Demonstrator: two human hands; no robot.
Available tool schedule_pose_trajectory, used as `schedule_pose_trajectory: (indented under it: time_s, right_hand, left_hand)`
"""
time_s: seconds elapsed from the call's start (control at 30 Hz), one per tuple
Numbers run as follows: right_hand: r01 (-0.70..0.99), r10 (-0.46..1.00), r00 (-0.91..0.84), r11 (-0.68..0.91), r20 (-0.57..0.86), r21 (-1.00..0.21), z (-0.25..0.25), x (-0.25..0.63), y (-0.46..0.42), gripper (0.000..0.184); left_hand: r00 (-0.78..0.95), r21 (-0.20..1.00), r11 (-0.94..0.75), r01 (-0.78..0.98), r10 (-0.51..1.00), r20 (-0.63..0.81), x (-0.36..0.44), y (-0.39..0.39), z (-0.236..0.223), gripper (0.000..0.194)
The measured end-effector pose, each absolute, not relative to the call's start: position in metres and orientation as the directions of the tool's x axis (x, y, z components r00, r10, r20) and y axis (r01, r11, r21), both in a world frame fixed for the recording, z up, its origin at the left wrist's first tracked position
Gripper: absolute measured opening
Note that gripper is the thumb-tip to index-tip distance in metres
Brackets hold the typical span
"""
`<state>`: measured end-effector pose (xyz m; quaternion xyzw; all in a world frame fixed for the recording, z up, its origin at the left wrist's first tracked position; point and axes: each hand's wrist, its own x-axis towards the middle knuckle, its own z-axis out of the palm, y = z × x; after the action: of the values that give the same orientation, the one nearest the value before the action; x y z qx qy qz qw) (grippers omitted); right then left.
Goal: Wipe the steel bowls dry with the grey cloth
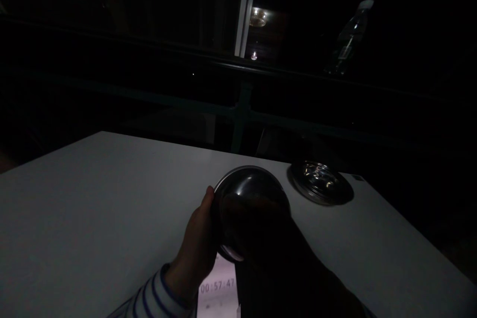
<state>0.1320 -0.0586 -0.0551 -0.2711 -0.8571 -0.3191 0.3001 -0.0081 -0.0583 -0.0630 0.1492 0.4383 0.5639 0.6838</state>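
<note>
A: ok so what's the left hand (197,238) doing?
B: Curled partway open around the left side of a shiny metal bowl (248,183), thumb up at the rim. Bowl's just right of that palm.
A: and the right hand (257,223)?
B: Super dark tbh, it's in front of the bowl, can't tell how open it is or if it's gripping.
A: anything nearby?
B: Lit phone (218,288) reading 00:57:47 beside the left wrist, plus a metal dish (320,181) beyond the right hand, farther right on the white tabletop (93,208).
</note>
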Motion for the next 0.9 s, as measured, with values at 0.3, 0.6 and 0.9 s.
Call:
schedule_pose_trajectory:
  time_s: [0.3,0.6,0.9]
  right_hand:
    - [0.682,0.339,-0.68,0.619,0.65,0.39,-0.055,0.129,-0.062,0.032]
    - [0.713,0.428,-0.654,0.624,0.624,0.319,-0.05,0.127,-0.061,0.027]
    - [0.751,0.537,-0.62,0.619,0.572,0.232,-0.043,0.12,-0.06,0.021]
  left_hand:
    - [-0.042,0.689,0.282,-0.668,0.91,-0.412,-0.007,-0.058,-0.064,0.032]
    - [-0.049,0.675,0.302,-0.674,0.892,-0.449,-0.004,-0.056,-0.065,0.034]
    - [-0.024,0.646,0.307,-0.699,0.892,-0.451,-0.003,-0.055,-0.064,0.032]
